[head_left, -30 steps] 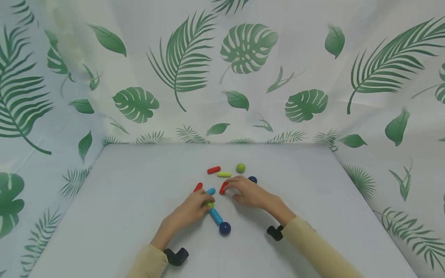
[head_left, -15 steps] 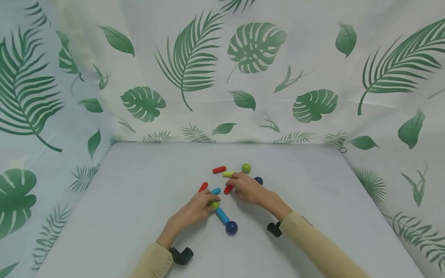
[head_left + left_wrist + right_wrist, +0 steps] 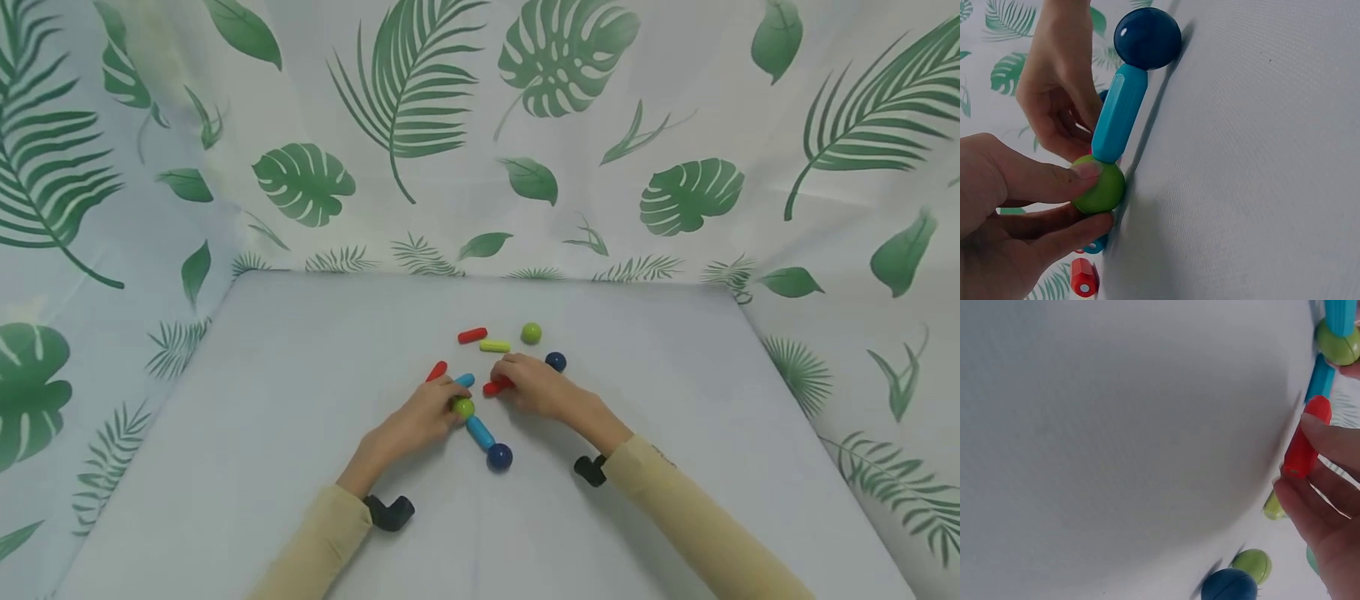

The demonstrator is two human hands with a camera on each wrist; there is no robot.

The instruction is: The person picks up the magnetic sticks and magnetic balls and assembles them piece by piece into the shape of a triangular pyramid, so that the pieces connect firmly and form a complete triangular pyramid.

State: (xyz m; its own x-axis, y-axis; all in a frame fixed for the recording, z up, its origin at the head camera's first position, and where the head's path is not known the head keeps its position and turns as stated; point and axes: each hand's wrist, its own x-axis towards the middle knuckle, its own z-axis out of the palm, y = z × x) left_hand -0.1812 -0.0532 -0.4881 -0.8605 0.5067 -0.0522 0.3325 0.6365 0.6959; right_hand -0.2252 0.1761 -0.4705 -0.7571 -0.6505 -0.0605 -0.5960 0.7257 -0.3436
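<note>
My left hand [image 3: 420,418] pinches a lime-green ball [image 3: 1099,190] between thumb and fingers. A light-blue rod [image 3: 1120,115] runs from that ball to a large dark-blue ball [image 3: 1147,39], end to end in a line. Another light-blue rod [image 3: 465,380] lies just beyond the left fingers, partly covered by them. My right hand [image 3: 543,390] grips a red rod [image 3: 1305,440] by thumb and fingers, a short way right of the green ball. In the head view the right fingers hide part of this rod.
Beyond the hands lie a red rod [image 3: 472,336], a yellow-green rod [image 3: 495,346] and a green ball [image 3: 531,333]. A dark-blue ball [image 3: 556,362] sits behind the right hand, and one more red rod [image 3: 437,371] by the left fingers. Leaf-patterned cloth [image 3: 450,217] surrounds the white table [image 3: 322,333].
The red rod in my right hand has turned from steeply slanted to nearly crosswise in the head view. My left hand keeps hold of the green ball. The head view has shifted.
</note>
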